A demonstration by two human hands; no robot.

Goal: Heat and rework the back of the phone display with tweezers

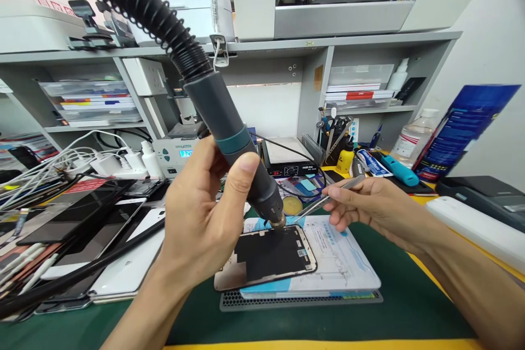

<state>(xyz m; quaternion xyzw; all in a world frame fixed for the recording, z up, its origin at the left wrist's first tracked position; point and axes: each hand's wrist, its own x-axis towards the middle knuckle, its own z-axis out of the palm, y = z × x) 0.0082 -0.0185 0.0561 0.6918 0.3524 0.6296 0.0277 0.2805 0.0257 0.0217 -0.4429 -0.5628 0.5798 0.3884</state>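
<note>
My left hand (205, 208) is wrapped round the dark grey handle of a hot air gun (217, 109), whose ribbed black hose runs to the upper left. Its metal nozzle points down over the top edge of a phone screen (270, 257), which lies black back side up. Pinched in my right hand (361, 202) are metal tweezers (328, 197), slanting down to the left. Their tips are close beside the nozzle, near the screen's top edge; I cannot tell if they touch it. Under the screen is a white and blue box (340, 262), resting on a grey perforated mat (303, 302).
Phones and tablets (127, 257) are piled at the left beside white cables. A station with a lit display (180, 153) and a flat heating plate (287, 156) stand behind. To the right are a tool holder (336, 136), a clear bottle (414, 136) and a black device (484, 197).
</note>
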